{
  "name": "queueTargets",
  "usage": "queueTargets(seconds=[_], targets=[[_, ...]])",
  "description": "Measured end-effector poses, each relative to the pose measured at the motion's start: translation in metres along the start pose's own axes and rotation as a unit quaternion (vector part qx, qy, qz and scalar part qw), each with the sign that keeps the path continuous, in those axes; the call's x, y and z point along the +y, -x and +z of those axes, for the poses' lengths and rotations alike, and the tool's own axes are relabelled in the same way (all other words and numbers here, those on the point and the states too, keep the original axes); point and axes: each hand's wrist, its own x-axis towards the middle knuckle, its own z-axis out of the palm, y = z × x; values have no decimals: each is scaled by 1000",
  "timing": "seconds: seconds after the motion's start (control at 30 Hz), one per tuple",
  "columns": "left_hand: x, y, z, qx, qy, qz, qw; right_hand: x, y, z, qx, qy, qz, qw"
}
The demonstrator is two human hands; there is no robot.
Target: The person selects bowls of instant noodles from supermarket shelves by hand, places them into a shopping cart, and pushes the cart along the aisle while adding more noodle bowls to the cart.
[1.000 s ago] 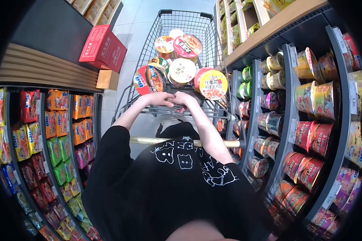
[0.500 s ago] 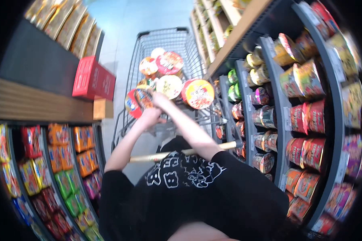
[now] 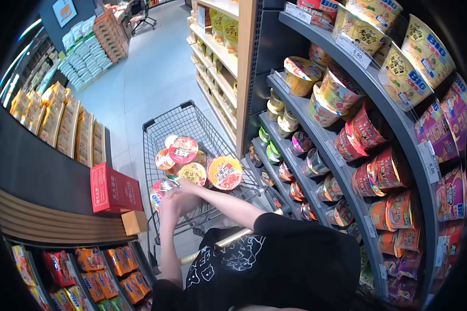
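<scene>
My left hand (image 3: 170, 201) and my right hand (image 3: 190, 188) meet over the near end of the shopping cart (image 3: 149, 147), fingers closed. A dark, shiny instant noodle cup (image 3: 168, 184) shows at their fingertips; my fingers partly hide it. Beside it on the left sits a red and blue noodle cup (image 3: 155, 195). Further into the cart are a yellow-lidded noodle cup (image 3: 193, 172), a large red and yellow noodle bowl (image 3: 224, 173), a red-lidded noodle bowl (image 3: 182, 150) and a smaller orange and white cup (image 3: 164, 159).
Shelves of noodle cups (image 3: 381, 168) rise close on my right. On the left stand a red box (image 3: 117, 189), a wooden block (image 3: 134, 223) and racks of noodle packets (image 3: 91, 259). Beyond the cart, the tiled aisle (image 3: 140, 98) leads to stacked white bags (image 3: 85, 62).
My view has turned to the right and lifted, showing more of the aisle. The cart sits lower in the picture, and my hands have drawn closer together around the dark cup.
</scene>
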Motion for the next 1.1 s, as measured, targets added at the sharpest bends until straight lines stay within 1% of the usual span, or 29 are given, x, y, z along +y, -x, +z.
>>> queueTargets(seconds=[0.03, 0.07, 0.1, 0.17, 0.2, 0.23, 0.27, 0.3, 0.37, 0.4, 0.43, 0.47, 0.5, 0.53, 0.57, 0.6, 0.63, 0.67, 0.7, 0.73, 0.77, 0.8, 0.9, 0.93, 0.97, 1.0, 1.03, 1.07, 1.1], targets=[[7, 1, -12, 61, -19, 27, 998, 6, -2, -6, -28, -100, 45, 994], [3, 2, -14, 114, -50, 27, 992, 29, -19, 0, 4, -142, 3, 990], [6, 2, -18, 130, -84, 6, 988, 11, 10, -29, -1, -179, 15, 984], [-4, 1, -14, 141, 27, -42, 989, 0, 43, -62, -13, -283, 44, 958], [-10, -1, -9, 138, 30, -36, 989, 5, 51, -70, -13, -322, 24, 946], [-16, -4, -4, 103, 151, -57, 982, 9, 59, -77, -13, -360, 3, 933], [-20, -9, 3, 67, 270, -77, 958, 12, 68, -83, -17, -351, 20, 936], [-21, -14, 10, 64, 274, -72, 957, 7, 81, -90, -2, -343, 39, 939], [-22, -23, 22, 109, 307, -26, 945, 19, 86, -89, -3, -349, 34, 936], [-24, -26, 27, 107, 349, -37, 930, 21, 83, -93, 3, -350, 36, 936], [-29, -29, 32, 102, 352, -34, 930, 23, 81, -96, 44, -268, 29, 962], [-35, -34, 37, 124, 381, -49, 915, 23, 80, -100, 84, -183, 22, 979], [-37, -39, 38, 146, 410, -63, 898, 27, 77, -99, 91, -183, 25, 979], [-37, -42, 39, 151, 451, -77, 876, 29, 73, -96, 147, -132, -65, 978], [-37, -47, 40, 148, 454, -74, 876, 32, 69, -95, 200, -78, -154, 964], [-36, -52, 42, 164, 465, -88, 866, -27, 101, -119, 2, -402, -155, 902], [-31, -54, 40, 179, 475, -104, 855, -19, 82, -101, 128, -213, -194, 949], [-25, -55, 36, 175, 417, -94, 887, -4, 74, -88, 144, -204, -165, 954], [-26, -58, 34, 172, 420, -91, 887, -7, 74, -88, 161, -192, -137, 958], [-26, -61, 33, 164, 438, -79, 880, -8, 73, -93, 166, -189, -133, 959], [-26, -63, 34, 156, 456, -69, 873, -8, 72, -98, 170, -218, -145, 950], [-26, -66, 33, 125, 514, -43, 847, -10, 73, -104, 172, -245, -157, 941], [-12, -73, 32, 108, 525, -54, 843, -20, 87, -135, 243, -210, -61, 945], [-8, -73, 33, 45, 532, -44, 844, -11, 82, -149, 243, -274, -145, 919], [-5, -71, 41, -10, 563, -42, 825, -25, 92, -171, 257, -296, -177, 903], [-4, -73, 40, -56, 467, 9, 882, -66, 117, -202, 281, -298, -222, 885], [-2, -75, 40, -104, 363, 59, 924, -95, 134, -230, 305, -278, -246, 877], [-2, -76, 42, -104, 369, 59, 922, -120, 148, -259, 347, -260, -274, 859], [-2, -78, 43, -99, 349, 63, 930, -138, 157, -289, 417, -185, -309, 834]])
